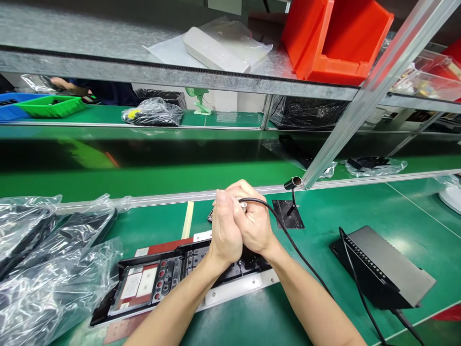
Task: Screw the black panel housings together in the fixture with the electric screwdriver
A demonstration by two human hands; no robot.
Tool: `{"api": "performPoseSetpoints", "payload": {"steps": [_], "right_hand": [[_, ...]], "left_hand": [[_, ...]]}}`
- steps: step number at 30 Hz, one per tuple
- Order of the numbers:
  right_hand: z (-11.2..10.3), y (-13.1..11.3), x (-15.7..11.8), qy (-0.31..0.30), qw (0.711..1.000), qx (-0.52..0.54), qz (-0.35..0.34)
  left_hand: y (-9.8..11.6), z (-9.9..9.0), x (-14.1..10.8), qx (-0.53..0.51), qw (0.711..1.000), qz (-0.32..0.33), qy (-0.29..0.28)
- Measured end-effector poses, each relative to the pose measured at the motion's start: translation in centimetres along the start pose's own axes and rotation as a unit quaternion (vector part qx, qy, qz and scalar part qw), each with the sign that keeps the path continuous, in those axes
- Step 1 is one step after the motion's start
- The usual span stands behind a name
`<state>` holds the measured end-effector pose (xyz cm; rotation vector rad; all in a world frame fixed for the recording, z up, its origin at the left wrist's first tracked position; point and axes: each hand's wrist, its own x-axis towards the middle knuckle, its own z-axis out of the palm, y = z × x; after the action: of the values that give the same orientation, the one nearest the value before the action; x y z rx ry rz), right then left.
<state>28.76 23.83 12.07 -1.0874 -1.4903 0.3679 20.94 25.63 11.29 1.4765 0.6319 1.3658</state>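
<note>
Black plastic housing on the green worktop, seated between white rails, with a red-brown board showing past its far side. Long axis runs left to right on a slant: left end nearer the body, right end farther off. Framed left end, with a pale label, points toward bagged black parts lying to the left of the housing.

Left hand and right hand meet over the housing's right half; it lies below the fingers and stretches out to their left. Left hand nearer the middle of its length, right hand nearer its right end. Right fingers curled tight about the end of a black cable; any tool body is hidden in the grip. Left hand pressed against the right, thumb up, fingers mostly covered: cannot tell how far closed or what they hold. Cable arcs away right of the housing.

Well right of the housing: grey-and-black metal box. Just beyond the housing: cream tape strip; past its right end, small black stand. Higher and beyond: shelf with red bin. Farthest from the housing: green tray, co-worker's dark sleeve.
</note>
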Motion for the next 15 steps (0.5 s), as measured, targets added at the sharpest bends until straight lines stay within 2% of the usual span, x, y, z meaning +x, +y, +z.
{"api": "performPoseSetpoints", "payload": {"steps": [8, 15], "right_hand": [[0.02, 0.21, -0.05, 0.004, 1.0, -0.006, -0.002], [0.17, 0.33, -0.05, 0.01, 1.0, 0.001, 0.002]], "left_hand": [[0.05, 0.14, 0.03, -0.026, 1.0, -0.006, -0.01], [-0.2, 0.05, 0.12, -0.005, 1.0, 0.003, -0.02]]}}
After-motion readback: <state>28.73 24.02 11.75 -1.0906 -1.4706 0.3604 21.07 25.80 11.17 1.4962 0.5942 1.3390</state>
